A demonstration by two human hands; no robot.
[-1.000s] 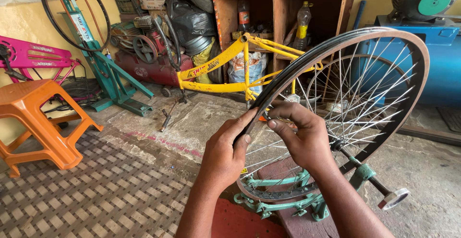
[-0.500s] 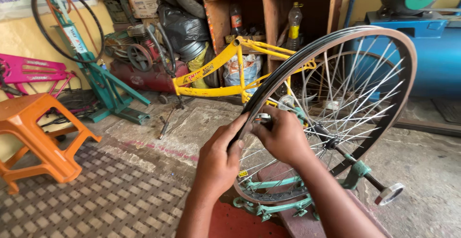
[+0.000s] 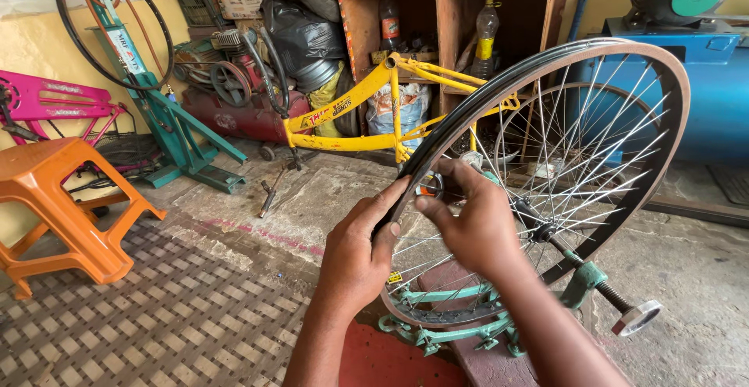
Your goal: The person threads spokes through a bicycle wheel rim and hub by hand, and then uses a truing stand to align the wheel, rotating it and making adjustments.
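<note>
The spoked bicycle wheel (image 3: 562,161) stands upright in a green truing stand (image 3: 468,328) at the near edge of the concrete floor (image 3: 312,200). Both hands pinch its rim — left hand (image 3: 359,250) fingers curled around it, right hand (image 3: 472,219) gripping a small ring-shaped part (image 3: 430,186) against it. Behind stand a yellow bicycle frame (image 3: 367,118), a wooden shelf (image 3: 445,12) and a blue machine (image 3: 702,90); an orange stool (image 3: 58,207) sits at the far left.
</note>
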